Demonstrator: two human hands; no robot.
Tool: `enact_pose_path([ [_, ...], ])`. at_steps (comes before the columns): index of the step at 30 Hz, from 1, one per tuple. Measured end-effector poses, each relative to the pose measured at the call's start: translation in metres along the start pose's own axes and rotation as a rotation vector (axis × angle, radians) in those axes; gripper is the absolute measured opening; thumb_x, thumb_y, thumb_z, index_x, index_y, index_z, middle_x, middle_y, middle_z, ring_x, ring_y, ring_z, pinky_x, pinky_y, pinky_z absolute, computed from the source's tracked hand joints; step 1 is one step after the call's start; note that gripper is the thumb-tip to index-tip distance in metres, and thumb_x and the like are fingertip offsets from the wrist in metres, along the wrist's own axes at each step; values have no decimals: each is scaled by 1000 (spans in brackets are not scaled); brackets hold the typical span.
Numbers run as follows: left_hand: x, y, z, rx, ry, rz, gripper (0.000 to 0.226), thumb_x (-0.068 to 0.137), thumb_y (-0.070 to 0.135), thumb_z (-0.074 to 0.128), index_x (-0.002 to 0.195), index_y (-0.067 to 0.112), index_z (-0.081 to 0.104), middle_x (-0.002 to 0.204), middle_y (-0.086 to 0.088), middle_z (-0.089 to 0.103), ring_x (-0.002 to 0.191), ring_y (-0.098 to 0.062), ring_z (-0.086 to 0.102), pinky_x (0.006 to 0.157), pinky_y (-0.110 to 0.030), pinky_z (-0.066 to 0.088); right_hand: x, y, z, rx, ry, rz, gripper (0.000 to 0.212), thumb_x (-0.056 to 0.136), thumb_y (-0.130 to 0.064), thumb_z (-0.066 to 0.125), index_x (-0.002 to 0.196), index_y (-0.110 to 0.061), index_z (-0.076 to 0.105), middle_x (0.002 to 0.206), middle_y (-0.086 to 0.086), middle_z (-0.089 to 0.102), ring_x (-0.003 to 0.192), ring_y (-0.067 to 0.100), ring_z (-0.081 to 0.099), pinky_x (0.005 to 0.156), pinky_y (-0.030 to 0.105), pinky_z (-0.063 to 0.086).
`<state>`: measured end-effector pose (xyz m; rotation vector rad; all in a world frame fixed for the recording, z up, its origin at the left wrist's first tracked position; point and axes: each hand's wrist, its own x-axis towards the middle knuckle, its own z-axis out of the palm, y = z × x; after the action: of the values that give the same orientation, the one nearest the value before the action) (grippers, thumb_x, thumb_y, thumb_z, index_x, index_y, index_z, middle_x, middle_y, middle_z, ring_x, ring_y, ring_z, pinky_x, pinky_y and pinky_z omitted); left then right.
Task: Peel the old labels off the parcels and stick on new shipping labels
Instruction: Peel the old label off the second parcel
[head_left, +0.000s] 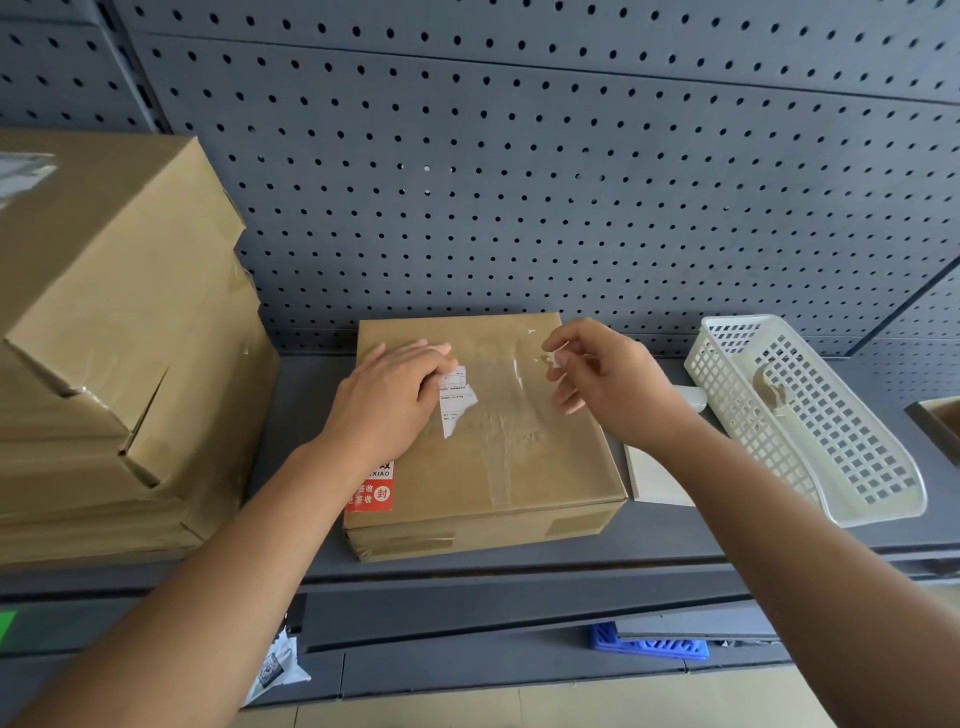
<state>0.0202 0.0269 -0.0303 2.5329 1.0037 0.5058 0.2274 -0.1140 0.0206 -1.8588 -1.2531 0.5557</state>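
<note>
At frame centre my left hand (395, 400) lies flat on the parcel (524, 457), probably to steady it — my right hand (602, 374) pinches a torn label scrap (555, 358).

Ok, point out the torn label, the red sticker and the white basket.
torn label (457, 401), head view, middle of the white remnant.
red sticker (376, 494), head view, its red lower half.
white basket (841, 441), head view, its mesh bottom.

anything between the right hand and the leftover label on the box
Nothing visible: only bare box top between the right hand, pinching a scrap, and the label remnant. The left hand covers the remnant's left edge.
</note>
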Motion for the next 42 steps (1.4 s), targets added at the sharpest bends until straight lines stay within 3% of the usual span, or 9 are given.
enact_pose_path([
  [5, -2, -2, 0, -9, -7, -11, 27, 106, 30, 42, 123, 33, 64, 147, 24, 47, 143, -2, 33, 118, -33, 20, -5, 10, -8, 118, 23, 63, 31, 102, -1, 45, 100, -14, 73, 82, 7, 66, 65, 18, 66, 62, 23, 56],
  [14, 3, -2, 0, 41, -32, 40, 25, 104, 22, 47, 123, 24, 64, 147, 14, 50, 143, -10, 39, 119, -41, 22, -17, 47, -72, 364, 164, 204, 15, 98, 0, 55, 102, -4, 70, 96, 19, 70, 90, 30, 73, 91, 38, 58],
  [18, 3, -5, 2, 43, -6, 59, 24, 103, 22, 51, 121, 23, 67, 144, 13, 54, 140, -12, 43, 118, -42, 25, -31, 61, -114, 442, 248, 237, 23, 91, -2, 68, 114, -3, 68, 102, 12, 75, 97, 21, 74, 86, 22, 57],
  [21, 4, -8, 3, 47, 1, 71, 23, 102, 23, 51, 119, 24, 67, 142, 14, 55, 139, -12, 44, 118, -42, 26, -36, 78, -144, 307, 314, 286, 23, 91, -2, 68, 114, -7, 69, 102, 7, 76, 90, 9, 74, 74, 11, 55],
  [26, 4, -11, 4, 37, -3, 73, 23, 102, 23, 51, 118, 27, 67, 142, 19, 53, 139, -9, 43, 118, -41, 28, -29, 124, -168, -122, 494, 422, 17, 96, -13, 62, 102, -3, 74, 89, 11, 73, 75, 22, 70, 58, 26, 56],
  [28, 4, -10, 4, 35, -3, 72, 24, 102, 23, 50, 118, 27, 67, 142, 20, 52, 139, -8, 43, 117, -40, 26, -26, 138, -170, -325, 420, 473, 21, 96, -15, 58, 90, -3, 75, 86, 10, 74, 72, 22, 71, 59, 29, 51],
  [32, 4, -10, 4, 43, 0, 80, 24, 102, 24, 49, 117, 28, 66, 139, 24, 49, 139, -9, 43, 117, -42, 26, -19, 156, -167, -470, 282, 528, 27, 90, -2, 51, 78, -13, 72, 79, 7, 73, 76, 23, 71, 75, 45, 61],
  [37, 5, -11, 6, 35, -23, 63, 23, 102, 28, 46, 116, 36, 64, 138, 30, 45, 141, -8, 41, 116, -50, 33, -16, 174, -155, -477, 307, 590, 11, 91, -5, 60, 93, -15, 60, 81, 5, 69, 73, 21, 69, 67, 41, 61],
  [42, 6, -13, 7, 42, -18, 74, 27, 102, 25, 47, 119, 34, 65, 138, 29, 47, 141, -8, 40, 117, -50, 32, -10, 183, -151, -616, 274, 580, 12, 90, -10, 65, 79, -14, 67, 74, 3, 67, 67, 17, 63, 52, 26, 45],
])
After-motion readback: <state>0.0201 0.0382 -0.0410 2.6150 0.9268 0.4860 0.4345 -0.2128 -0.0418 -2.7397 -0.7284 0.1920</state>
